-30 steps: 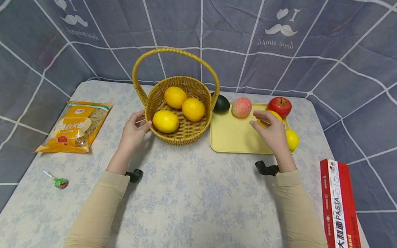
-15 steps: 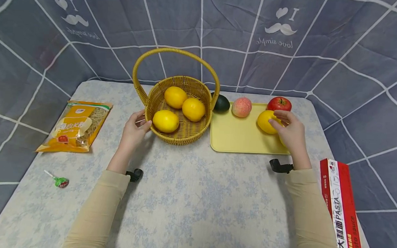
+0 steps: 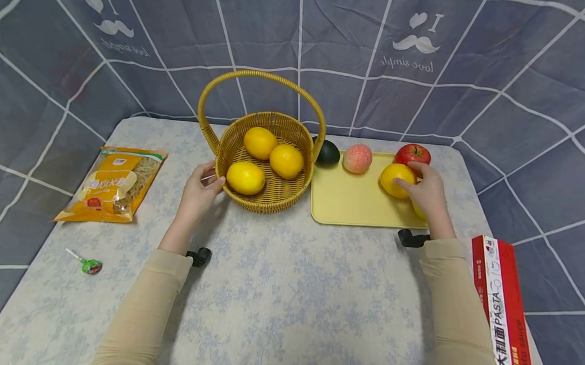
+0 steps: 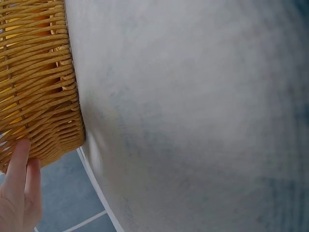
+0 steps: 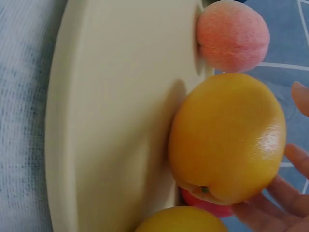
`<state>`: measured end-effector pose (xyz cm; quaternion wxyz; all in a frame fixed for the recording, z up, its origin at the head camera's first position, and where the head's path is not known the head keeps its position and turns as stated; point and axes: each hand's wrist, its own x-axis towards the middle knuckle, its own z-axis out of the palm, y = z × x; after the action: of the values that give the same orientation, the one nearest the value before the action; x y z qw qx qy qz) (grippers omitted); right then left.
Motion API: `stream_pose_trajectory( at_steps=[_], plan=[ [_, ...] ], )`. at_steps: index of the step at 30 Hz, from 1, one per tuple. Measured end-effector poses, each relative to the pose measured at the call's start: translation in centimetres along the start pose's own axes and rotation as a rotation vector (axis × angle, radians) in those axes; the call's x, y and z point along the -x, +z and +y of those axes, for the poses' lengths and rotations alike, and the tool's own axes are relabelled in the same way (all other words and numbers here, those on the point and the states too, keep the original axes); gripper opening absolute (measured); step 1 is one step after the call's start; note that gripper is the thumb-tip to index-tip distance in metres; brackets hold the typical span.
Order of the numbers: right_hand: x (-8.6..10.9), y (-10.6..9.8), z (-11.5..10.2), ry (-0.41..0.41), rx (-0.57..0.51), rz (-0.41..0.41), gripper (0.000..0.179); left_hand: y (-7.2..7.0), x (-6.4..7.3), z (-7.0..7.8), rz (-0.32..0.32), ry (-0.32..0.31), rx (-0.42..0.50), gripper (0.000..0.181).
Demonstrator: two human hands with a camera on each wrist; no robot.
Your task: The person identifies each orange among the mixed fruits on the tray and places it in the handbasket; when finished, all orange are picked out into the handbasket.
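Observation:
In the head view, my left hand (image 3: 201, 190) rests against the left side of a wicker basket (image 3: 267, 206) with a tall arched handle. Two fairly straight fingers (image 4: 20, 159) touch its weave in the left wrist view. Inside lie three yellow-orange fruits (image 3: 245, 178). Over on the right, my right hand (image 3: 427, 192) is beside an orange (image 3: 394, 179) on the pale yellow tray (image 3: 349, 206). In the right wrist view, fingertips touch the orange's lower side, while the thumb stands apart from it. A yellow fruit (image 5: 181, 221) is partly hidden below the hand.
A peach (image 3: 357, 158) and a red apple (image 3: 412, 154) lie at the tray's back edge. An avocado (image 3: 328, 153) sits between basket and tray. Noodle bag (image 3: 110, 187) and lollipop (image 3: 90, 265) lie left; a red pasta box (image 3: 503, 308) lies right.
My right hand has moved right, from above the orange to its right side, uncovering most of it, and then shifted slightly left. My left hand stays at the basket.

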<state>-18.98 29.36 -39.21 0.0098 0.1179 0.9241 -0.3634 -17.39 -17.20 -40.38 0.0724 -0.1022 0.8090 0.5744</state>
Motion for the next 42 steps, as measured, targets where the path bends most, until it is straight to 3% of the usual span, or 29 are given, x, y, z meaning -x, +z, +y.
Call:
stream_pose_trajectory(
  at_steps=[4,13,27,36,42],
  plan=[
    [-0.4,0.3,0.2,0.036,0.044,-0.041,0.073,0.0,0.1,0.1,0.000,0.007,0.000,0.060],
    [-0.7,1.0,0.5,0.011,0.105,-0.034,0.079,0.1,0.1,-0.1,0.001,-0.004,0.009,0.060],
    [-0.3,2.1,0.6,-0.041,0.194,0.059,0.078,0.3,-0.2,-0.3,0.001,-0.001,-0.009,0.059],
    [0.9,2.0,-0.9,-0.037,0.036,0.054,0.082,0.1,0.1,-0.1,-0.009,0.001,0.016,0.060],
    [2.3,1.9,-3.1,-0.097,-0.116,0.010,0.080,0.0,0.1,-0.1,-0.005,0.012,0.012,0.060]
  ],
)
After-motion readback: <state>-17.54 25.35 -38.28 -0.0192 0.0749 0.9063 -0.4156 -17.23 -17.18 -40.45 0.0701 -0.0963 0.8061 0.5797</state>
